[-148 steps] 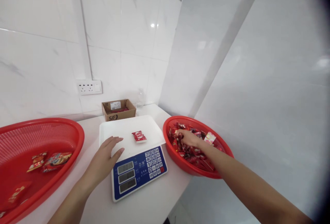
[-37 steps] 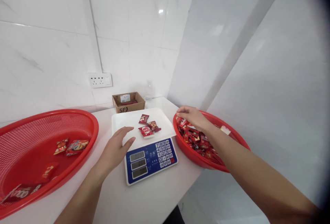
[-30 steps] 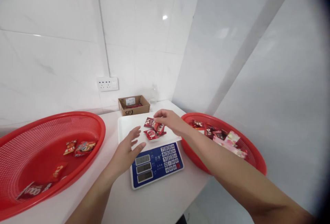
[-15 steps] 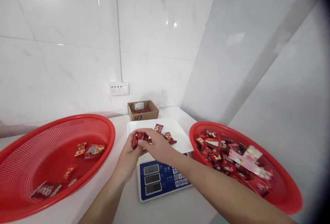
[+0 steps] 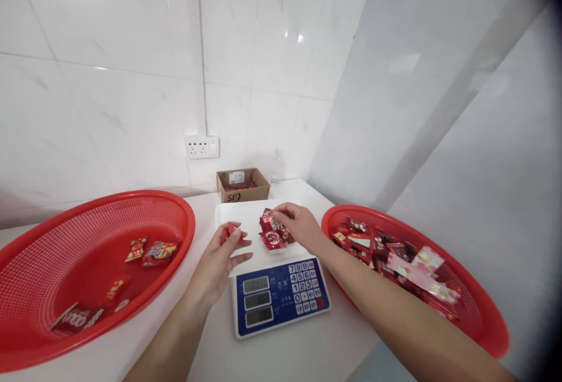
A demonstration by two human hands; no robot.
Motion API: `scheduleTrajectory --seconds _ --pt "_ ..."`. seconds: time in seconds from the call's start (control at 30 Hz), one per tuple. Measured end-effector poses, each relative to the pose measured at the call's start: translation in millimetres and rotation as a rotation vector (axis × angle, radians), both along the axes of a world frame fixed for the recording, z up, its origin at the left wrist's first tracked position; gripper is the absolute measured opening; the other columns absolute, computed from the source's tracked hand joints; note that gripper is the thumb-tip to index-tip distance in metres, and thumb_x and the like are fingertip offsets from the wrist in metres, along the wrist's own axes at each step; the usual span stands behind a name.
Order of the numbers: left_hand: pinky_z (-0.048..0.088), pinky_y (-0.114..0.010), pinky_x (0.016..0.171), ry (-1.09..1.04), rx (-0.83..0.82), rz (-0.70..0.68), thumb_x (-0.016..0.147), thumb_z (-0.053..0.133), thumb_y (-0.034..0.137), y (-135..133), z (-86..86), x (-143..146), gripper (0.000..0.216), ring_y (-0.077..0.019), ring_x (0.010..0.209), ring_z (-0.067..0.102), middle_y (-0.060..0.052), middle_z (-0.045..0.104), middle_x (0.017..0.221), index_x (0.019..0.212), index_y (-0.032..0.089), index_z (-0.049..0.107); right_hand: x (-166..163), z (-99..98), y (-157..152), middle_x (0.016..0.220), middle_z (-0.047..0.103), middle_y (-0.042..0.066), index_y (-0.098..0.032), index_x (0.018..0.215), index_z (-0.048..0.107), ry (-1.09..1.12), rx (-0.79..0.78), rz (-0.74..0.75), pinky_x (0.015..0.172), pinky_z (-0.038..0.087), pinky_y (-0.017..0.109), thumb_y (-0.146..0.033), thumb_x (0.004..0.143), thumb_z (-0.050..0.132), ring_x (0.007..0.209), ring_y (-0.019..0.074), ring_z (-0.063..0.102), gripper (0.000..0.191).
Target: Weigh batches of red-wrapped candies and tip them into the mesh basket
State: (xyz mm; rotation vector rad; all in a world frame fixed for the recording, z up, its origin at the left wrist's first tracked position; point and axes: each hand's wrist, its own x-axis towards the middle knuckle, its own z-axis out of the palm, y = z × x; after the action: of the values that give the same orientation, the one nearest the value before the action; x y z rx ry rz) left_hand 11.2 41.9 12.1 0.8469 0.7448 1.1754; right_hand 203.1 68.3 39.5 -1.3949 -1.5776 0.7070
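My left hand [image 5: 215, 268] is pinched around a small red wrapped candy [image 5: 229, 231] at the left of the scale's white tray [image 5: 246, 212], its lower fingers spread. My right hand [image 5: 301, 227] reaches over the same tray, with thumb and fingertips closed on the edge of a red and white snack packet [image 5: 268, 224]. Beneath it lie a red packet with a round white print [image 5: 274, 239] and a brown-red packet partly hidden by my fingers. The scale's blue panel [image 5: 281, 296], with three displays and a keypad, faces me.
A red plastic basket [image 5: 188, 224] with several wrapped snacks stands at left. At right, another red basket [image 5: 492, 335] holds many red packets and pink-white strips. Behind the scale sits an open cardboard box [image 5: 246, 194], near a wall socket [image 5: 202, 147].
My hands were together over the tray, holding red packets between them. They have parted: the right moved right onto the pile, which now has more red packets; the left kept a candy.
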Motion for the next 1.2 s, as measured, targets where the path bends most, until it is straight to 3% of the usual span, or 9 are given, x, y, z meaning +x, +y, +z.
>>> scheduleTrajectory --seconds 0.1,0.2,0.33,0.5,0.7,0.9,1.07,1.2 --pt "0.051 -0.028 0.07 -0.005 -0.011 0.017 0.071 0.068 0.041 1.3 1.0 -3.0 0.033 -0.0145 0.083 0.059 -0.001 0.056 0.09 0.096 0.022 0.055 11.4 -9.0 12.1 0.081 0.067 0.002 -0.018 0.086 0.062 -0.098 -0.031 -0.093 0.069 0.047 0.03 -0.032 0.081 0.048 0.073 0.0158 0.061 0.021" --pt "0.05 -0.027 0.069 -0.008 -0.007 0.016 0.072 0.068 0.04 1.1 2.3 -4.6 0.033 -0.0142 0.083 0.059 -0.001 0.057 0.091 0.096 0.022 0.055 14.6 -17.4 19.4 0.096 0.067 0.005 -0.018 0.1 0.059 -0.18 -0.05 -0.07 0.077 0.048 0.031 -0.026 0.084 0.044 0.085 0.0166 0.062 0.024" --pt "0.05 -0.026 0.069 -0.006 0.006 0.013 0.072 0.067 0.039 1.1 4.2 -6.0 0.032 -0.0141 0.083 0.059 -0.001 0.057 0.092 0.096 0.022 0.055 17.2 -22.8 19.6 0.112 0.063 0.008 -0.018 0.109 0.059 -0.297 -0.023 -0.033 0.095 0.038 0.038 -0.02 0.08 0.05 0.106 0.0218 0.055 0.03" --pt "0.05 -0.026 0.069 -0.005 0.017 0.021 0.073 0.067 0.039 3.2 4.9 -8.5 0.032 -0.014 0.083 0.059 -0.002 0.057 0.094 0.097 0.021 0.055 25.8 -28.0 14.4 0.108 0.065 0.007 -0.019 0.105 0.064 -0.395 -0.051 0.049 0.093 0.039 0.04 -0.021 0.079 0.054 0.103 0.024 0.057 0.028" --pt "0.05 -0.027 0.069 0.007 0.022 0.021 0.072 0.067 0.039 1.9 5.2 -8.2 0.033 -0.0143 0.082 0.059 -0.002 0.057 0.096 0.097 0.022 0.054 24.7 -34.0 13.5 0.104 0.065 0.008 -0.02 0.107 0.066 -0.597 0.035 0.16 0.091 0.041 0.037 -0.023 0.079 0.056 0.101 0.0239 0.056 0.029" --pt "0.05 -0.027 0.069 0.006 0.028 0.029 0.07 0.069 0.04 1.3 6.0 -7.8 0.035 -0.0145 0.081 0.06 -0.003 0.058 0.096 0.097 0.022 0.055 17.6 -33.3 25.1 0.126 0.055 0.011 -0.018 0.118 0.06 -0.634 0.048 0.109 0.102 0.032 0.041 -0.03 0.087 0.045 0.123 0.0253 0.042 0.036" --pt "0.05 -0.027 0.068 0.004 0.026 0.035 0.069 0.069 0.04 0.2 7.3 -7.7 0.037 -0.0148 0.08 0.06 -0.003 0.058 0.093 0.097 0.021 0.055 19.1 -36.3 39.4 0.126 0.057 0.006 -0.021 0.114 0.062 -0.708 0.065 0.234 0.11 0.017 0.043 -0.03 0.089 0.042 0.128 0.0215 0.037 0.033" --pt "0.05 -0.027 0.069 0.01 0.021 0.024 0.07 0.069 0.04 -0.7 7.6 -8.4 0.036 -0.0147 0.081 0.06 -0.003 0.058 0.094 0.098 0.021 0.055 28.2 -35.9 36.1 0.127 0.056 0.006 -0.023 0.114 0.062 -0.769 0.011 0.294 0.11 0.013 0.047 -0.032 0.092 0.034 0.126 0.0202 0.041 0.037"
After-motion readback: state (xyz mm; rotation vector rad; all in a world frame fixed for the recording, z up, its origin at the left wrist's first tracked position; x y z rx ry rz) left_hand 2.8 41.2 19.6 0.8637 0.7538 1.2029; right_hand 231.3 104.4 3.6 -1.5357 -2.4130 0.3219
